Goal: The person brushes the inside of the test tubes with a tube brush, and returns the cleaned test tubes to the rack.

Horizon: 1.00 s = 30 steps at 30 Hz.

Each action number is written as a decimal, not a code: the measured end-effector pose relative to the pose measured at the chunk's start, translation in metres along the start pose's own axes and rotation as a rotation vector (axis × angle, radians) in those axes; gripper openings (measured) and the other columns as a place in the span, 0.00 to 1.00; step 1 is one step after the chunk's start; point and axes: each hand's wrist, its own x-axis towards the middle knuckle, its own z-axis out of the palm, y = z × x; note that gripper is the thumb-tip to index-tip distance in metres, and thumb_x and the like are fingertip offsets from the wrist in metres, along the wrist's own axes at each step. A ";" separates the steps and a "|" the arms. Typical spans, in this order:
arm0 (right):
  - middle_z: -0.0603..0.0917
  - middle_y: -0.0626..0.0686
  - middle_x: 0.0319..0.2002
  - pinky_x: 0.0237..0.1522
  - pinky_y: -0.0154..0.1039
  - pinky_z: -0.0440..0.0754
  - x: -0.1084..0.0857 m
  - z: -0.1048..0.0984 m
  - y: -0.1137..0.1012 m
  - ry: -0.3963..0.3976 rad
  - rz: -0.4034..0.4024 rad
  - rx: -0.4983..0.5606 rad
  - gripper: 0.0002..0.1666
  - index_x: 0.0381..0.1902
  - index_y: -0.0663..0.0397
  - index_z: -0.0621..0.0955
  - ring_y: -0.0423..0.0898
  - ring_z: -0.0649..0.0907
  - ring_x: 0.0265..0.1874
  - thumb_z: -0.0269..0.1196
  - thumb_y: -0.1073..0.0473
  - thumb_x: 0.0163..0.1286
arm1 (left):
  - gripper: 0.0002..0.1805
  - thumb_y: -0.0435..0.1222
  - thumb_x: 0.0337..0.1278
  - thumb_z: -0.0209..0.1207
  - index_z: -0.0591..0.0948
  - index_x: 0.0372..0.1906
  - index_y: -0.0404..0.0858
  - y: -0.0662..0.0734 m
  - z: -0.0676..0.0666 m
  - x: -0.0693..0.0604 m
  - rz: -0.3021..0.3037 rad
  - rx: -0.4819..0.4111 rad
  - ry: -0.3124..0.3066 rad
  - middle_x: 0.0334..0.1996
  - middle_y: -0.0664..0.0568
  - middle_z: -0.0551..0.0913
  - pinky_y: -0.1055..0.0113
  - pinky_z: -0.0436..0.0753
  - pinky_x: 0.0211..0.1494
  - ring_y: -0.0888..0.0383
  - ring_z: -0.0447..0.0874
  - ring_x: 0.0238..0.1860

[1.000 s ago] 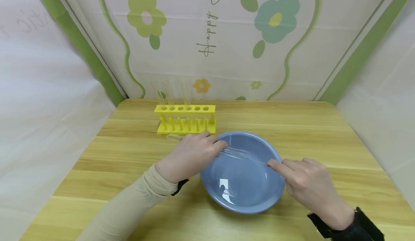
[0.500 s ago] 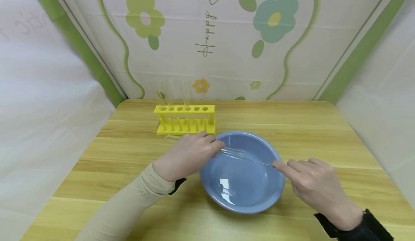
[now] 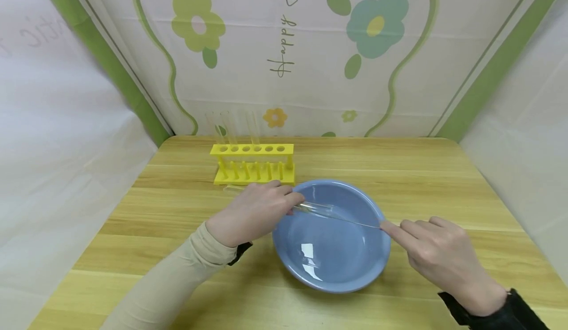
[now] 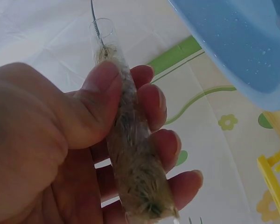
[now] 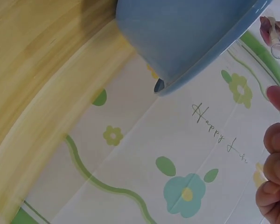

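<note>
My left hand (image 3: 259,209) grips a clear glass test tube (image 3: 316,208) over the blue basin (image 3: 330,271), thumb on one side and fingers round the other. Inside the tube, pale bristles of a test tube brush (image 4: 144,179) fill much of its length in the left wrist view. A clear tube end also shows left of that hand. The brush's thin wire handle (image 3: 355,222) runs out of the tube's mouth to the right. At the basin's right rim, my right hand (image 3: 437,256) pinches the wire's far end, its other fingers curled.
Behind the basin, to the left, a yellow test tube rack (image 3: 253,150) stands on the wooden table (image 3: 421,172). Three clear tubes (image 3: 253,128) rise from it. Droplets cling to the basin's wall. A flowered cloth (image 3: 310,98) closes off the back.
My right hand has shifted right and slightly down with the wire's end. The left hand has drifted slightly left with the tube. Both keep their hold.
</note>
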 end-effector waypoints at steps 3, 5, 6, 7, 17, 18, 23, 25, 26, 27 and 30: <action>0.55 0.41 0.15 0.19 0.27 0.43 -0.003 -0.001 0.002 0.003 -0.008 -0.004 0.26 0.34 0.56 0.87 0.34 0.49 0.15 0.42 0.75 0.61 | 0.11 0.34 0.56 0.69 0.83 0.43 0.43 0.000 -0.001 -0.001 0.000 -0.013 -0.006 0.33 0.53 0.84 0.66 0.81 0.27 0.56 0.82 0.33; 0.56 0.42 0.15 0.18 0.27 0.43 -0.004 -0.002 0.003 0.005 -0.011 -0.005 0.26 0.34 0.56 0.87 0.34 0.49 0.14 0.42 0.75 0.62 | 0.11 0.35 0.56 0.69 0.83 0.43 0.44 -0.001 -0.001 -0.001 -0.001 -0.019 -0.011 0.34 0.53 0.84 0.66 0.82 0.27 0.55 0.82 0.33; 0.56 0.42 0.15 0.18 0.27 0.43 -0.004 -0.003 0.003 0.006 -0.012 -0.004 0.26 0.34 0.56 0.87 0.34 0.49 0.14 0.42 0.75 0.62 | 0.11 0.35 0.56 0.69 0.83 0.44 0.44 -0.001 -0.001 -0.001 -0.001 -0.023 -0.011 0.34 0.53 0.84 0.65 0.82 0.27 0.55 0.83 0.33; 0.56 0.42 0.15 0.18 0.27 0.43 -0.004 -0.004 0.004 0.009 -0.013 -0.003 0.25 0.33 0.56 0.86 0.34 0.50 0.14 0.42 0.75 0.62 | 0.11 0.35 0.56 0.69 0.83 0.44 0.43 -0.001 -0.001 -0.002 0.000 -0.028 -0.013 0.34 0.53 0.84 0.65 0.82 0.28 0.55 0.83 0.33; 0.60 0.43 0.14 0.16 0.27 0.44 -0.005 -0.011 0.008 0.040 -0.029 -0.008 0.24 0.30 0.57 0.85 0.36 0.52 0.12 0.43 0.76 0.62 | 0.11 0.37 0.58 0.68 0.83 0.45 0.43 -0.002 -0.002 -0.002 0.008 -0.033 -0.017 0.37 0.52 0.86 0.64 0.84 0.31 0.55 0.84 0.36; 0.60 0.43 0.14 0.16 0.27 0.44 -0.005 -0.011 0.008 0.040 -0.031 -0.009 0.24 0.30 0.57 0.85 0.36 0.52 0.12 0.43 0.76 0.62 | 0.11 0.37 0.58 0.68 0.83 0.45 0.43 -0.002 -0.002 -0.002 0.008 -0.034 -0.017 0.37 0.52 0.86 0.64 0.84 0.31 0.55 0.84 0.36; 0.60 0.43 0.14 0.15 0.28 0.44 -0.008 -0.014 0.010 0.044 -0.034 -0.016 0.23 0.30 0.57 0.85 0.36 0.53 0.11 0.43 0.76 0.62 | 0.11 0.36 0.57 0.69 0.83 0.45 0.43 -0.003 -0.002 -0.003 0.008 -0.035 -0.017 0.37 0.52 0.85 0.65 0.84 0.31 0.55 0.84 0.36; 0.60 0.43 0.14 0.15 0.28 0.44 -0.009 -0.014 0.010 0.048 -0.036 -0.017 0.23 0.29 0.57 0.84 0.36 0.52 0.11 0.43 0.76 0.62 | 0.11 0.36 0.57 0.69 0.83 0.45 0.43 -0.003 -0.002 -0.003 0.010 -0.033 -0.018 0.36 0.52 0.85 0.65 0.84 0.31 0.55 0.84 0.36; 0.59 0.43 0.14 0.15 0.28 0.44 -0.009 -0.015 0.011 0.050 -0.037 -0.018 0.23 0.29 0.57 0.84 0.36 0.51 0.11 0.43 0.76 0.62 | 0.11 0.36 0.57 0.69 0.83 0.45 0.43 -0.003 -0.002 -0.003 0.010 -0.034 -0.019 0.36 0.52 0.85 0.65 0.84 0.31 0.55 0.84 0.36; 0.59 0.43 0.14 0.16 0.28 0.44 -0.010 -0.015 0.011 0.051 -0.038 -0.018 0.23 0.29 0.57 0.84 0.36 0.51 0.12 0.42 0.76 0.62 | 0.12 0.36 0.56 0.69 0.83 0.45 0.43 -0.003 -0.002 -0.003 0.011 -0.034 -0.020 0.36 0.52 0.85 0.65 0.83 0.31 0.55 0.84 0.35; 0.59 0.43 0.14 0.16 0.28 0.44 -0.011 -0.017 0.012 0.055 -0.039 -0.015 0.24 0.29 0.57 0.84 0.35 0.51 0.12 0.42 0.77 0.61 | 0.12 0.36 0.56 0.69 0.83 0.45 0.43 -0.003 -0.002 -0.003 0.011 -0.041 -0.025 0.36 0.52 0.86 0.66 0.84 0.31 0.55 0.84 0.36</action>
